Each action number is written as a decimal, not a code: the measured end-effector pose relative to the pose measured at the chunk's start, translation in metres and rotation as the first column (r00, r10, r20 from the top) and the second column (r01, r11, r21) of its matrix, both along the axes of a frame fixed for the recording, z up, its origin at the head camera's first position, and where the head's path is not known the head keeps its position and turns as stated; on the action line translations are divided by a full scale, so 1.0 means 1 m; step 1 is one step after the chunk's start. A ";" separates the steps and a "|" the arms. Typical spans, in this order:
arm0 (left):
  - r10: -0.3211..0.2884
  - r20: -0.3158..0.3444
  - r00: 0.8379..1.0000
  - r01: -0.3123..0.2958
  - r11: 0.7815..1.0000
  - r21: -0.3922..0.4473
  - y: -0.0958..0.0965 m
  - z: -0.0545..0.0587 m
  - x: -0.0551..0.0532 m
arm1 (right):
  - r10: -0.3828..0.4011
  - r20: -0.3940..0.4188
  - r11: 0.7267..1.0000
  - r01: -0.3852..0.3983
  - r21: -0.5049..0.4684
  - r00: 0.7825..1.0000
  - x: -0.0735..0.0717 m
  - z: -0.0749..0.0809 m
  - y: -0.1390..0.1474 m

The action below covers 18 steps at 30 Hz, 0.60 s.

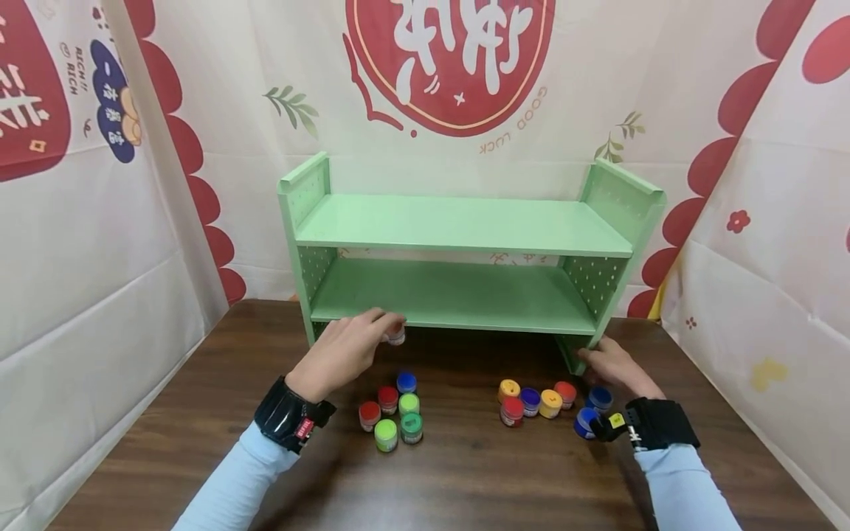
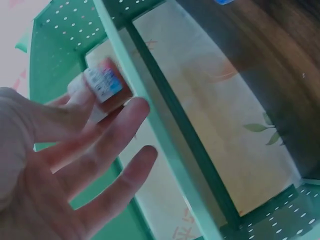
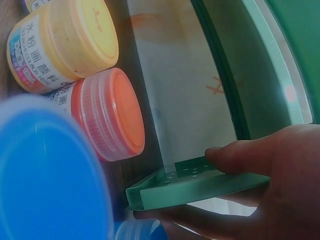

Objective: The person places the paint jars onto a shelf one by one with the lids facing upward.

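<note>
My left hand pinches a small paint jar between thumb and fingers, at the front edge of the green shelf's lower board. The jar has a white label and looks reddish-brown; in the head view the fingers hide most of it. With thumb and fingers, my right hand grips the foot of the shelf's right side panel, low beside the table. Beside that hand stand two blue-lidded paint jars. The upper board bears nothing.
On the brown table, left of centre, stands a group of red, green and blue paint jars. Right of centre is another group with yellow, red and purple-blue paint jars. A printed cloth hangs behind and at both sides.
</note>
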<state>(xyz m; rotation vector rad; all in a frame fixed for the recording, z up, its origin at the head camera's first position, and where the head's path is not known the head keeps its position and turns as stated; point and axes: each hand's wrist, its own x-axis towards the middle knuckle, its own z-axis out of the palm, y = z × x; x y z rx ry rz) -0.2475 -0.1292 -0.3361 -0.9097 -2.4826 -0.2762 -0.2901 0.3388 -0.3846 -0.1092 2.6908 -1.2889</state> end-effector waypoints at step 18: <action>0.046 -0.212 0.976 -0.022 0.993 0.115 0.001 0.018 -0.002 | 0.018 -0.001 1.000 -0.018 -0.012 1.000 -0.002 -0.003 0.003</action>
